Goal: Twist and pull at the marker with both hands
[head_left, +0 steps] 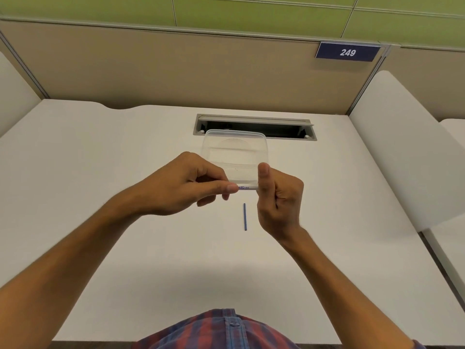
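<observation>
Nearest the camera is a plaid shirt in red and blue with one button showing, and from either side of it two bare forearms reach forward over a white desk, smooth and matt. One thin blue stick, straight and short, lies flat on the desk just below the hands and between them, touching neither. Above it the left hand pinches the near left corner of a clear plastic bag between thumb and forefinger, the other fingers curled under. The right hand grips the near right corner, thumb upright and pressed on the film, fingers folded behind. The one bag is held up off the desk, tilted away, a soft rounded rectangle with a white strip and blue lettering along its near edge; it partly covers what lies behind. Beyond it one long grey-framed cable slot is sunk in the desk, dark inside. Farther back stands a beige fabric partition bearing one dark blue plate reading 249, with green panels above
</observation>
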Demonstrator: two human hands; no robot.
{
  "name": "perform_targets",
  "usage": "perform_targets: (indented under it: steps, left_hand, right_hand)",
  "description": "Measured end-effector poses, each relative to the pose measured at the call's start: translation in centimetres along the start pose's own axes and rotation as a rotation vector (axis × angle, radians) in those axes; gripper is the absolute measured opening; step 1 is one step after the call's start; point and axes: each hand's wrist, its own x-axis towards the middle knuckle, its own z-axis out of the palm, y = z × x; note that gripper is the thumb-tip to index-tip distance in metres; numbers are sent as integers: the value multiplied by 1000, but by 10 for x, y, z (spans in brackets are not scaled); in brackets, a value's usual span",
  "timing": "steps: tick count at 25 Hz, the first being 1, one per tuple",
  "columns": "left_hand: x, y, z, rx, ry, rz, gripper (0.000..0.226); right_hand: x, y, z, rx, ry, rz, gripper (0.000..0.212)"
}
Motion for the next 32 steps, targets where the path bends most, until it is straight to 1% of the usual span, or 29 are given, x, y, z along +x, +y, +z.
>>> perform_targets:
  steps: [1,2,4,5,6,7,8,10,12,13,15,17,18,19,20,21,22,23,24,25,26,27,28,29,30,32]
  left_hand:
    - [-1,-2,2,23,48,19,31]
    - [-1,-5,5,104,118,60,30]
    - [0,-12,9,460,266,194,31]
    - [2,-15,11,631,318,261,32]
    - [3,-15,12,744,335,303,33]
    - [4,-16,12,795,326,325,34]
    - [4,-17,12,800,318,331,34]
    - [4,-19,12,740,305,296,37]
    - [4,-18,12,604,284,236,39]
    - [4,-15,12,485,252,193,38]
    - [5,-9,8,165,145,74,34]
    - [3,-3,2,-79,-11,-50,36]
    - [2,0,0,-139,-80,-88,37]
    - [1,1,0,-168,-122,-109,38]
    - [0,1,1,-182,-128,-119,38]
    - [-1,1,3,-182,-95,-116,37]
    - [-1,0,6,-158,-33,-90,34]
    - [-1,-3,9,-75,53,-37,31]
    - [-1,-7,11,104,153,47,29]
    - [0,-12,12,356,240,147,28]
    - [1,-16,13,592,295,236,27]
    - [1,-18,14,752,320,294,26]
    - [2,-19,15,831,318,322,24]
    - [3,-20,15,856,316,339,23]
    - [4,-19,15,843,315,343,25]
    - [4,-19,14,742,294,299,33]
  right_hand:
    - [0,0,1,20,4,95,58]
    - [-1,0,3,63,-1,239,56]
    - [1,-3,8,169,-26,567,57]
    - [1,-2,9,199,-38,692,57]
    - [3,-1,10,213,-49,772,57]
    - [3,0,10,217,-61,807,56]
    - [4,0,10,212,-72,803,56]
    - [4,0,8,189,-84,726,58]
    - [3,0,6,163,-67,612,62]
    - [3,0,5,150,-51,546,63]
    - [5,-1,2,98,-35,347,59]
    - [7,-2,-4,-3,-53,54,56]
    - [8,-3,-6,-32,-65,-59,57]
    - [8,-3,-7,-50,-74,-131,59]
    - [8,-2,-7,-64,-73,-160,58]
    - [7,-1,-7,-69,-65,-135,55]
    - [6,0,-6,-65,-54,-47,52]
    - [4,1,-3,-40,-48,99,52]
    - [3,1,0,6,-58,281,56]
    - [2,2,3,57,-79,463,60]
    - [2,2,6,98,-102,617,61]
    - [3,3,7,130,-122,730,59]
    - [3,4,8,153,-138,795,56]
    - [4,4,9,165,-148,816,55]
    - [5,4,8,162,-154,801,55]
    - [5,4,7,146,-149,707,59]
